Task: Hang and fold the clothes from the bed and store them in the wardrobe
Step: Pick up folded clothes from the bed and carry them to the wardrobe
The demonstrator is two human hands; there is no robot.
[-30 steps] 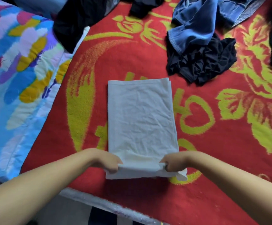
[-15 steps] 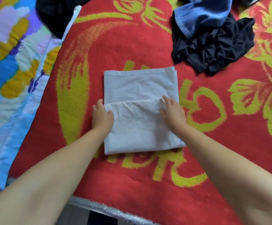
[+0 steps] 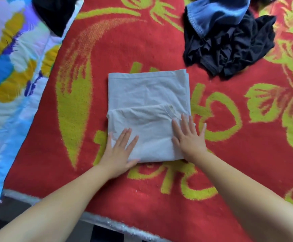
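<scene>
Both hands slid back from the fold edge and now lie flat, fingers spread: left hand (image 3: 120, 151) and right hand (image 3: 189, 137) press the folded white cloth (image 3: 147, 95) mid-bed on the red blanket (image 3: 124, 49). Black garment (image 3: 229, 48) and jeans (image 3: 219, 13) at 1 o'clock.

no readable text, yellow woven character-like shapes on the red blanket (image 3: 142, 49), not legible
</scene>
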